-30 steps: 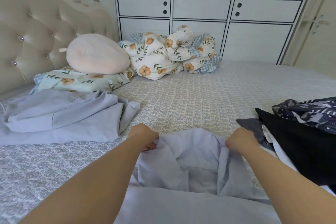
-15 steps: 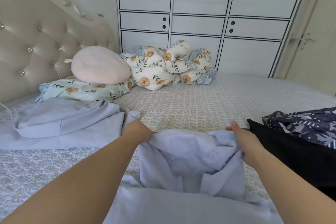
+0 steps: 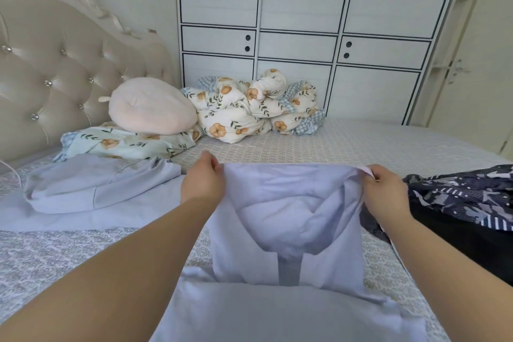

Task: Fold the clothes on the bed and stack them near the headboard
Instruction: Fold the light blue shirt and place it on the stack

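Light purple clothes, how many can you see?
2. One light purple garment is held up by the left hand and right hand; another lies by the headboard. More may be hidden.

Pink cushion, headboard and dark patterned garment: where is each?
Pink cushion [image 3: 151,108], head view, middle of its top.
Headboard [image 3: 69,69], head view, tufted panel.
Dark patterned garment [image 3: 466,194], head view, its upper folds.

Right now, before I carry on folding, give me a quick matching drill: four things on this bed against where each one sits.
Things:
1. pale blue garment
2. folded blue garment
3. pink cushion
4. dark patterned clothes

Places:
A. on the floral pillow
B. at the right edge
C. held up between left hand and right hand
D. lying near the headboard

Pairs: 1-C, 2-D, 3-A, 4-B
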